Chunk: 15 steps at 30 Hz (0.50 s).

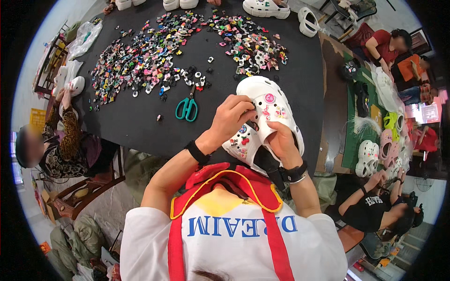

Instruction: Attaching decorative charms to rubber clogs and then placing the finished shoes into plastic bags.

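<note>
From the far left of my feed, the loose charms (140, 61) spread across the black table (136, 131), with the scissors (187, 104) nearer to me, handles toward my chest. Next comes my left hand (230, 114), right against the upper clog (281, 103): its curled fingertips meet the near-left flank of the vamp, just beside the round pink charm (269, 98). I can't tell whether they pinch anything; a dark patch shows below them, too small for me to name.

Under that hand and partly beneath the upper clog sits the lower clog (250, 149), its toe covered, its charm-dotted vamp showing.

The upper clog lies up and to the right of my left wrist. Its long axis slants from the toe, away from me at upper left, down to the heel at lower right, so my left hand comes in from the side, across that axis. My right hand (284, 141) is nearer the heel and grips the clog by its mouth, thumb over the vamp's edge and pointing toward my left fingertips.

The right fingers are hidden inside or behind the clog, so I can't judge how firmly they bear. The heel is partly covered by that hand too.
</note>
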### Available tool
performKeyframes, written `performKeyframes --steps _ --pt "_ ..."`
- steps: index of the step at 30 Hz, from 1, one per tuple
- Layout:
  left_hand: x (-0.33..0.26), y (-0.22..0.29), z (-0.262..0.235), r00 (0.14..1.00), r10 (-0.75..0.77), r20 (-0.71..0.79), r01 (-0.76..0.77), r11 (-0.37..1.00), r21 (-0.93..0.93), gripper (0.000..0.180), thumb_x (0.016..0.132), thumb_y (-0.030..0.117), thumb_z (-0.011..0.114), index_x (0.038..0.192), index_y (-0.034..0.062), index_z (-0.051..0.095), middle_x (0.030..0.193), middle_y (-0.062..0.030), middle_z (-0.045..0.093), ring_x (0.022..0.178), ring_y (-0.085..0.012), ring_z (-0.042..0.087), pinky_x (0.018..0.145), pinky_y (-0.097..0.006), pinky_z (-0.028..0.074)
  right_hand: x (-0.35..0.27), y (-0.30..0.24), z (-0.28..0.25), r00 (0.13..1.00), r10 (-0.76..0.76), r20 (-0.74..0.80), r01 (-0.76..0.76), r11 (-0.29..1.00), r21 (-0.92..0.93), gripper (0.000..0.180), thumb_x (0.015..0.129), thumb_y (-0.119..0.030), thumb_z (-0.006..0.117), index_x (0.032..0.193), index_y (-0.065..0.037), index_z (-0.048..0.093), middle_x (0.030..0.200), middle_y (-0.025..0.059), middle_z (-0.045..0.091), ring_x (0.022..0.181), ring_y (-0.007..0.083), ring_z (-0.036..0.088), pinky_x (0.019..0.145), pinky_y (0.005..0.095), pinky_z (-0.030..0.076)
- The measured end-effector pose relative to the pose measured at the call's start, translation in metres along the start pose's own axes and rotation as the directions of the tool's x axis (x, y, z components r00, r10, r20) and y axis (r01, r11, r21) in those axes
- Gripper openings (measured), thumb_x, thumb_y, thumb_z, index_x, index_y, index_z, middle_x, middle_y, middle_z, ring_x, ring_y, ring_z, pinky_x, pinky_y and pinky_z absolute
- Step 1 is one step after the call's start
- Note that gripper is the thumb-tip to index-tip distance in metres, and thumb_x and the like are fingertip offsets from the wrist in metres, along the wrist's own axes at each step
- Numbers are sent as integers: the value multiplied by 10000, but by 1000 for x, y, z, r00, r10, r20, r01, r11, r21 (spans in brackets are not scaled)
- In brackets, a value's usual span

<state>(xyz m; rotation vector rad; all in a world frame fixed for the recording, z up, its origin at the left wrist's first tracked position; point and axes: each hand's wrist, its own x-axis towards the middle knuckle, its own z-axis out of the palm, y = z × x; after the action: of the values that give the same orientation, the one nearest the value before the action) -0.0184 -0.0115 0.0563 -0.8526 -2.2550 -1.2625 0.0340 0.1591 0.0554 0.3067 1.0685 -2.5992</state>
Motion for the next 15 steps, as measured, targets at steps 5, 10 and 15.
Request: performKeyframes --steps 5,10,15 --pt "-5 -5 2 990 136 -31 -136 991 3 213 664 29 639 870 22 590 916 -75 580 770 -228 561 645 -309 483 2 -1 -1 999 18 -33 -17 999 32 459 783 -19 481 1230 19 383 1177 134 499 1068 241 507 927 371 393" --pt "-2 -9 0 982 189 -20 -188 980 62 224 649 -5 612 871 14 593 886 -88 576 763 -231 569 652 -302 485 6 -1 3 1000 0 -28 0 1000 10 366 788 -17 491 1151 19 454 1100 116 541 1006 213 533 880 348 417" --pt "3 3 4 964 259 59 -263 962 74 259 628 5 552 884 13 593 892 -93 568 782 -272 566 677 -347 484 -1 24 -51 981 -191 44 189 865 -465 235 827 12 452 1035 2 561 944 56 593 793 118 539 695 251 452"
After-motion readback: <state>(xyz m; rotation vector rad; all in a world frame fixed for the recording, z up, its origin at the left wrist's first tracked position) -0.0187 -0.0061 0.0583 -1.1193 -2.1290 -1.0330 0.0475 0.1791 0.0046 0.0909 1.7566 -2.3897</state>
